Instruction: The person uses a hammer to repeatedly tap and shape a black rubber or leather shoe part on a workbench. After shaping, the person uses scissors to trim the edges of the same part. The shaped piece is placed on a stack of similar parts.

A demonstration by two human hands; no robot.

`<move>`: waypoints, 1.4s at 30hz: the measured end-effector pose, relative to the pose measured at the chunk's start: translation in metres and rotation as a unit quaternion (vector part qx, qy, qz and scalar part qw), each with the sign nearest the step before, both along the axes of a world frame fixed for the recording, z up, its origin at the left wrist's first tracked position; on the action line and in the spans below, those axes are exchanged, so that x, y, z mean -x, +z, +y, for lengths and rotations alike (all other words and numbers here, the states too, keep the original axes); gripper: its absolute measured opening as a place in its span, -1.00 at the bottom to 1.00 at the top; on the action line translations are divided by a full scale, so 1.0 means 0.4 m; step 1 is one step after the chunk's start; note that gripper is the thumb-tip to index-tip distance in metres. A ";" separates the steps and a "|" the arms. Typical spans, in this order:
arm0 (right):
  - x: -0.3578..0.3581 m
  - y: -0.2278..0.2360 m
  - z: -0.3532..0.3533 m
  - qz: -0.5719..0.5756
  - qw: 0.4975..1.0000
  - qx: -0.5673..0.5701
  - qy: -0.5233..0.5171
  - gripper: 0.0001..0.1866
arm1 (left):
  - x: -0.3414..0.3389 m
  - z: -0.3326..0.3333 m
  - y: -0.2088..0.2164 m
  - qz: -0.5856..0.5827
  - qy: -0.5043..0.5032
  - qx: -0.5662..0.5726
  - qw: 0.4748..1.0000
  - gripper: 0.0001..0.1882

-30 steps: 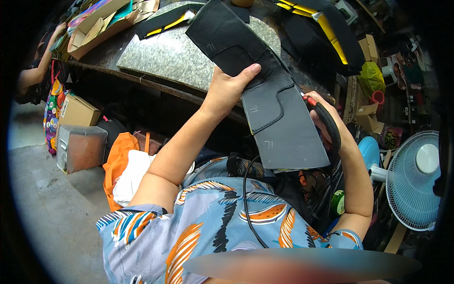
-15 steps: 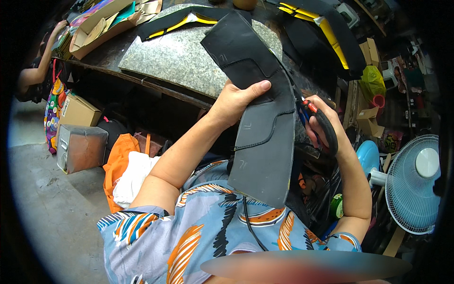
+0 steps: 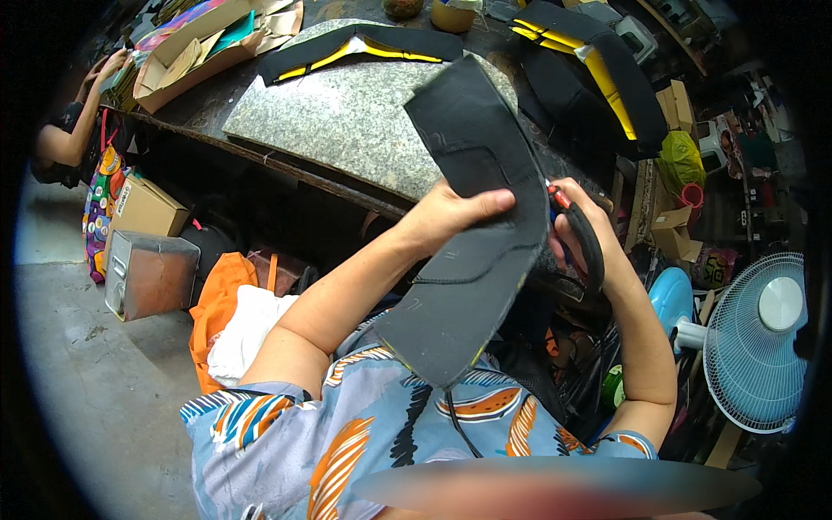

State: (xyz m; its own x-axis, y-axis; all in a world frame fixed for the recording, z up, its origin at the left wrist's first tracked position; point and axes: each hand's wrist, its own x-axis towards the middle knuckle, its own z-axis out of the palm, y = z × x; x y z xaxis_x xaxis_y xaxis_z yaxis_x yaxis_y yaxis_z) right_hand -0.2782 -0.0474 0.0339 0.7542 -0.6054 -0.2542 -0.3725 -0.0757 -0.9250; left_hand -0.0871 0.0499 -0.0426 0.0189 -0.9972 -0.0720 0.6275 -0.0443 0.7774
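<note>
A long black panel with curved stitched seams and faint chalk marks hangs in front of my chest, angled from upper middle to lower left. My left hand is closed on its left edge, thumb flat on the near face and fingers hidden behind. At the opposite edge, my right hand is wrapped round scissors with thick black handles and a red part at the pivot. Their blades lie along the panel's right edge, mostly hidden, so I cannot tell whether they are apart.
Beyond the panel stands a table with a speckled stone slab. Black pieces with yellow edging lie on the slab and farther right. A carton sits at the far left, near another person's arm. A fan stands at right.
The panel has swung, its lower end moving left and its upper end moving right and nearer. My left hand has shifted right and nearer; the scissors are closer against the panel's right edge.
</note>
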 end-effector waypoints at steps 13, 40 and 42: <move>-0.019 -0.014 -0.016 -0.024 0.999 0.030 0.009 -0.64 | 0.035 0.008 -0.024 0.028 -0.069 0.019 0.997 -0.53; -0.055 -0.006 -0.066 -0.085 0.990 -0.027 -0.107 -0.31 | -0.171 0.122 0.136 -0.158 -0.013 -0.170 0.973 -0.62; -0.029 0.003 -0.081 -0.084 0.988 -0.003 -0.131 -0.34 | -0.251 0.140 0.177 -0.444 0.115 -0.095 0.883 -0.65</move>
State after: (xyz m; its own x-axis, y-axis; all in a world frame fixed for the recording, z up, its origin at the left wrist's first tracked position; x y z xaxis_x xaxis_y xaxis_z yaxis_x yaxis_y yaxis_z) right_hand -0.2666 -0.0797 0.0351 0.6039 -0.7841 -0.1428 -0.2205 0.0078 -0.9754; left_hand 0.0132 0.1060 0.0283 0.3528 -0.9311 -0.0928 -0.2176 -0.1782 0.9596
